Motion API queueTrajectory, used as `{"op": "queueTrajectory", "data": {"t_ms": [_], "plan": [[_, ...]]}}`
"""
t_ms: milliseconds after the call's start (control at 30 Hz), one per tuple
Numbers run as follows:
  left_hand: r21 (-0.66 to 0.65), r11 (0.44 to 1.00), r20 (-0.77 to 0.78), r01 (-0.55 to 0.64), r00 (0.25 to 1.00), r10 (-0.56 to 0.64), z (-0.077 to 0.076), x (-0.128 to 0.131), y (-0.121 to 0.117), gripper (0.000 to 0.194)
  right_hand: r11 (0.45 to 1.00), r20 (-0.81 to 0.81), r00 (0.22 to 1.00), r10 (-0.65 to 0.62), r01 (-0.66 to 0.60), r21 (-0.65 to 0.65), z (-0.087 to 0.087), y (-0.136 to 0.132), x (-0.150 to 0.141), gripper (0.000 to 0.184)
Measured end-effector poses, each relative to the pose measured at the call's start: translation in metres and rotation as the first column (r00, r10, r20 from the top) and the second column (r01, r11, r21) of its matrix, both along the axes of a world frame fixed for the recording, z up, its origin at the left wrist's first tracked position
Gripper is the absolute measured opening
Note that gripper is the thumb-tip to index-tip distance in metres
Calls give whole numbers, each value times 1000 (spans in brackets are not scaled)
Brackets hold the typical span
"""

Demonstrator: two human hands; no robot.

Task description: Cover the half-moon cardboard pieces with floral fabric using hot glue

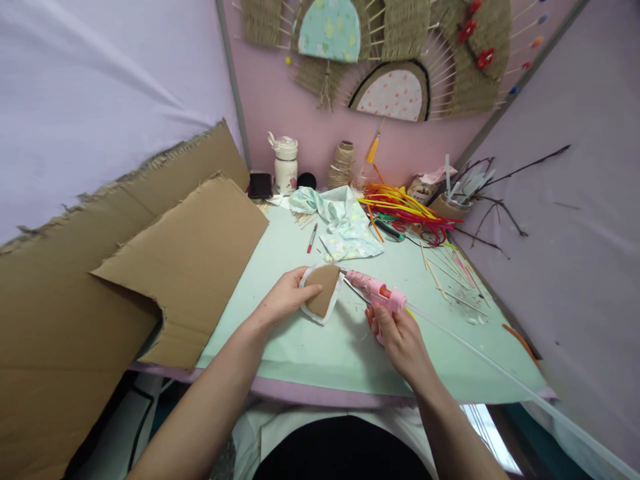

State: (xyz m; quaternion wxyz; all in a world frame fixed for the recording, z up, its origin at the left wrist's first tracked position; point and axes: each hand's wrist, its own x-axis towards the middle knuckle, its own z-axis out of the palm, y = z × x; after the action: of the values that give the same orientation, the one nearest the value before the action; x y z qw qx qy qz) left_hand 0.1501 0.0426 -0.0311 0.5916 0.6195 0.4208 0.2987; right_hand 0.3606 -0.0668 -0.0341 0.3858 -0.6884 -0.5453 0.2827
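Observation:
Between the thumb and fingers of my left hand (287, 293) is a half-round cardboard piece (327, 281) with white fabric showing round its edge. My right hand (397, 333) is wrapped round the handle of a pink hot glue gun (373, 285). The gun's metal nozzle points left and sits at the upper right corner of the cardboard piece; whether it touches cannot be made out. A long clear glue stick (465, 337) trails from the gun's back toward the lower right. Just behind the cardboard lies patterned green fabric (353, 237), with a red and grey pen (312, 239) beside it.
Large cardboard sheets (200, 233) lean over the table's left side. At the back stand a white bottle (286, 167) and a twine spool (343, 163). Red and yellow cords (410, 207), thin sticks (450, 270) and a pot (450, 205) with dark twigs occupy the right.

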Motion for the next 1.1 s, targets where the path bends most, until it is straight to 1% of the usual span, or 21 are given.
{"op": "queueTrajectory", "data": {"t_ms": [233,467,667,900,1100], "plan": [[-9,1000,12,-9,1000,9,3,0,-1,31,1000,43,999,10,-10,-5,5,-1,-2,52],[18,1000,22,-16,1000,16,1,-1,-2,35,999,76,997,34,-36,20,7,-1,-3,52],[-8,999,43,-49,998,49,-1,-1,-2,39,999,107,993,48,-49,4,10,-3,-6,52],[9,998,68,-69,995,68,-2,-1,-1,38,997,75,995,66,-69,31,14,-6,-9,45],[3,995,82,-100,992,99,-2,-1,0,39,997,82,994,67,-69,26,12,-7,-10,45]]}}
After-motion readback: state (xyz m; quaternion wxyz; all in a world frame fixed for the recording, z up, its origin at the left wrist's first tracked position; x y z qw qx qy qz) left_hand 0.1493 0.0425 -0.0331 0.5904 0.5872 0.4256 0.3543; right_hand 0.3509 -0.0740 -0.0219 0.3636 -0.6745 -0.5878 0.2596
